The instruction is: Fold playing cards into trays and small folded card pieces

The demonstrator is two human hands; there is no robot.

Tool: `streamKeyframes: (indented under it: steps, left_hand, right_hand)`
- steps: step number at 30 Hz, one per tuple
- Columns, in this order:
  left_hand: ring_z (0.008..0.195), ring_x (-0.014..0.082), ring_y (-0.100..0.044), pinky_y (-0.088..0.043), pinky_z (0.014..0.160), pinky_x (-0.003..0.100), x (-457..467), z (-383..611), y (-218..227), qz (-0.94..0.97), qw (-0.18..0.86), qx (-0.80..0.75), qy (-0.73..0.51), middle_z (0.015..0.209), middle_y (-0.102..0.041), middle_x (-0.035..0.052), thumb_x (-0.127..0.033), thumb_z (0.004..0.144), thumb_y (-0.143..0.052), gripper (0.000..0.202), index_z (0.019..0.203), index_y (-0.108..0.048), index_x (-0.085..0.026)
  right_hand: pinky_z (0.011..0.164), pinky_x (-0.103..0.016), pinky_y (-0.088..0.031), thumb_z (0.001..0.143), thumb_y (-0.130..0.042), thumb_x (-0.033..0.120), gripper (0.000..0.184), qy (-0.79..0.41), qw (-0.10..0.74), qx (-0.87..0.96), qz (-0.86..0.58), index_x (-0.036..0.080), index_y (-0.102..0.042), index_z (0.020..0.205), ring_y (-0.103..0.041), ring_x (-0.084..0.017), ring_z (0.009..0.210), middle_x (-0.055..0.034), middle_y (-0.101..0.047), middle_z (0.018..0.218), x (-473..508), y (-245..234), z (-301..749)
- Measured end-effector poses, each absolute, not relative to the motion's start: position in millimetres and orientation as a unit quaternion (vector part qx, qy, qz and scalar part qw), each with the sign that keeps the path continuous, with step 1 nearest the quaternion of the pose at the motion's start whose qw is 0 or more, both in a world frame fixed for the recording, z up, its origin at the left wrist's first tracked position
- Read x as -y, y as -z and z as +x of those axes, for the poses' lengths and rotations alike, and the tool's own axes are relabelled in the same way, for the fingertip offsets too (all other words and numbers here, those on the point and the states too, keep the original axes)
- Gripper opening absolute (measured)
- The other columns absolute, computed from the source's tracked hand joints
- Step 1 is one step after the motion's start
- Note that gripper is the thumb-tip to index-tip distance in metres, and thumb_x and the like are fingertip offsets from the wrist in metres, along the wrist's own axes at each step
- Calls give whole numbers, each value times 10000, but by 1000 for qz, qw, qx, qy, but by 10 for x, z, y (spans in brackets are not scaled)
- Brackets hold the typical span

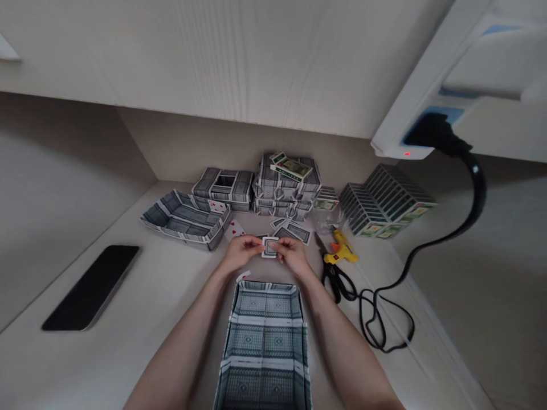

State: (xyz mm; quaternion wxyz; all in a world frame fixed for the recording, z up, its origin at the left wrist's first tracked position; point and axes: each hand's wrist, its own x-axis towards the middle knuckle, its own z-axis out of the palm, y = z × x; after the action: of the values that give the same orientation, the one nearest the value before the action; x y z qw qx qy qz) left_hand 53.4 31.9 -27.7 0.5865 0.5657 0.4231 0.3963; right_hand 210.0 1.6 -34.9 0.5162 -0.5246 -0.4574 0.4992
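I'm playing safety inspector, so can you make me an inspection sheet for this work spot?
Surface: pale tabletop, visible around both forearms.
Job's things: patterned card, held up; open card-patterned tray between the forearms.
Clutter: loose cards beyond the hands; yellow glue gun and black-handled scissors on the right; dark phone-like slab on the left.
Grippers: left hand and right hand both pinch the card.
Cables: black cable hangs from the power strip and loops on the tabletop; can't tell where it ends.
Surroundings: card-patterned boxes at the back; the strip shows a red light.
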Motion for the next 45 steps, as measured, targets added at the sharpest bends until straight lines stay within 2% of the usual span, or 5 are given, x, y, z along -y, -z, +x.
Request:
streamKeyframes:
  steps: [10,19,26,33,45]
  left_hand:
    - [584,106,-540,-416,597,224,-360,511,306,545,584,-431,-419,655,-639,12,-327,499,-730,285,685,-644,-128]
    - [590,110,-553,-426,617,232,-345,501,284,538,585,-429,-430,655,-649,9,-303,509,-732,252,677,-647,-135]
    - [576,111,-553,-428,593,232,-352,512,320,542,570,-436,-438,658,-652,19,-316,522,-720,250,673,-648,-129]
    - [566,100,-547,-426,593,222,-355,535,347,519,585,-431,-451,637,-645,7,-292,489,-739,262,673,-644,-132]
    - [585,117,-556,-426,603,233,-352,509,296,538,592,-426,-423,661,-654,7,-320,502,-728,258,677,-654,-146]
  right_hand:
    - [406,-206,-216,649,-583,498,339,-464,509,519,-507,177,-483,605,-302,-63,401,77,-362,431,-36,314,2080]
    - [408,-206,-252,792,-393,510,449,-424,435,592,-530,155,-555,572,-333,-70,379,49,-406,408,-5,350,2053]
    - [369,-205,-285,781,-422,509,424,-451,453,567,-520,162,-540,567,-366,-68,332,18,-531,448,-31,389,2030]
    - [330,-205,-269,755,-447,524,395,-477,457,538,-524,172,-519,589,-374,-69,299,17,-559,461,-37,393,2022]
    - [351,-205,-246,756,-450,509,433,-441,460,549,-540,185,-443,469,-330,-68,304,53,-422,348,-4,332,2021]
